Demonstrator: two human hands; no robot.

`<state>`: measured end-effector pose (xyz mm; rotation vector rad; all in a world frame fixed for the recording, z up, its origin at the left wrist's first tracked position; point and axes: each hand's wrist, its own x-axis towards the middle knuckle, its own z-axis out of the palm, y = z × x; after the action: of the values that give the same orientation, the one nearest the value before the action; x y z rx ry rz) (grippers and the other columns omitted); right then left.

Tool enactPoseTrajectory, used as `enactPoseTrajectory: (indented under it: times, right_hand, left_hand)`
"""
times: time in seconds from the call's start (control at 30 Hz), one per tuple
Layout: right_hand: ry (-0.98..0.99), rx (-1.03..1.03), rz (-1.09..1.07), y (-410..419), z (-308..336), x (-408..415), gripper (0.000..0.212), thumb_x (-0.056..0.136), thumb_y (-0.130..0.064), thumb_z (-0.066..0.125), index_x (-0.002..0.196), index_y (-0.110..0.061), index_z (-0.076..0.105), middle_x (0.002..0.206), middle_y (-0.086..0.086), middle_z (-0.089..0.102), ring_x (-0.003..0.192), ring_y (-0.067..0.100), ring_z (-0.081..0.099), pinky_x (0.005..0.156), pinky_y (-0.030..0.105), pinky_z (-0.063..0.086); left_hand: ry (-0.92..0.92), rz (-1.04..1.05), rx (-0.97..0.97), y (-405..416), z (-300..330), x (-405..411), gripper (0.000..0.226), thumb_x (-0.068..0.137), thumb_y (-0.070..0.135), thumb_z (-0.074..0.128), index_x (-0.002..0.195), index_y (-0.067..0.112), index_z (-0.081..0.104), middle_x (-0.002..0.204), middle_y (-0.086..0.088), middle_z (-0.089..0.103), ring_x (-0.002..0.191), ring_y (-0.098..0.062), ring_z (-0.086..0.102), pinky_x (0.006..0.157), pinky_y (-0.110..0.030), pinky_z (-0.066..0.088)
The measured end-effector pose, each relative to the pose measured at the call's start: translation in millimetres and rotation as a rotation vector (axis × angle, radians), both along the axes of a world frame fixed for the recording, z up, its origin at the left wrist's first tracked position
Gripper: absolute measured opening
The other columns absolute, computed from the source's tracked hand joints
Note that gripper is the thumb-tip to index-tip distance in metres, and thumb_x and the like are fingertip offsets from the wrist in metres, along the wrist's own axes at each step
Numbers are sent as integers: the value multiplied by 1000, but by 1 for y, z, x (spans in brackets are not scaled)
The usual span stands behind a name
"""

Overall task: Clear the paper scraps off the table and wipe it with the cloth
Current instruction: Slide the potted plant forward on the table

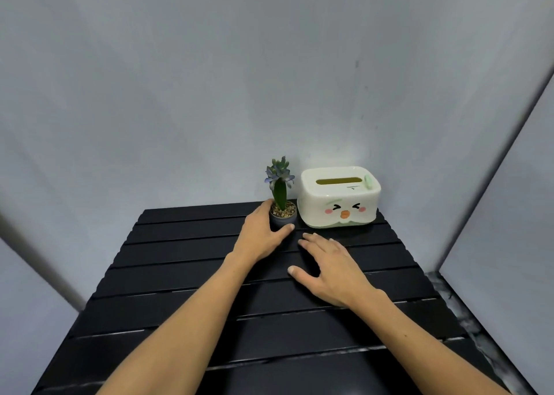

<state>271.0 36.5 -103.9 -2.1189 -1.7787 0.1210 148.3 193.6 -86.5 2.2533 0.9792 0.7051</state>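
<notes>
Black slats make up the table, which fills the lower part of the view against a grey wall. At its far edge stands a small potted plant with blue flowers, just beside a white tissue box with a cartoon face. The left hand has its grip curled round the plant's dark pot, thumb across the front. The right hand lies with fingers spread and straight, its grip apart, over the slats near the box. Neither paper scraps nor the cloth appear anywhere in view.
</notes>
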Motion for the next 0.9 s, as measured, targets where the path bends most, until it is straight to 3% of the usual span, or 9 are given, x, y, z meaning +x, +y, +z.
enactPoseTrajectory:
  times: [0.23,0.4,0.5,0.6,0.73,0.9]
  right_hand:
    - [35,13,-7,0,2,-2,71,88,-66,46,146,-24,41,157,-8,33,146,9,21,121,33,12]
    - [56,4,-2,-9,4,-14,66,91,-59,49,146,-22,42,157,-7,33,147,9,21,122,33,10]
    - [82,4,5,-16,3,-23,64,93,-56,49,146,-21,42,157,-7,33,147,9,19,121,32,6]
    - [102,1,21,-21,5,-33,65,92,-55,51,146,-20,42,157,-7,33,147,8,19,121,31,6]
    - [131,6,43,-27,7,-49,67,91,-56,53,146,-20,43,156,-8,34,147,7,19,121,29,5]
    - [151,3,55,-30,10,-66,67,91,-56,53,146,-19,43,156,-8,34,147,7,19,120,29,5]
  left_hand:
    - [-33,21,0,-16,4,-29,72,77,45,76,138,22,47,128,7,61,117,-10,56,95,-19,40]
    - [-35,35,-26,-40,10,-76,71,77,46,76,138,25,46,122,18,57,109,5,50,87,-3,32]
    - [-33,29,-24,-55,10,-106,69,77,45,77,137,27,48,119,24,57,108,8,51,89,-5,37]
    - [-33,47,-30,-68,10,-132,69,77,44,78,137,28,47,118,27,55,107,9,51,86,2,33]
    - [-34,70,-37,-78,9,-157,72,77,45,78,139,28,46,119,27,56,110,9,52,87,1,33]
    - [-12,69,-30,-83,12,-174,73,76,44,78,139,28,46,116,32,52,106,19,48,87,2,33]
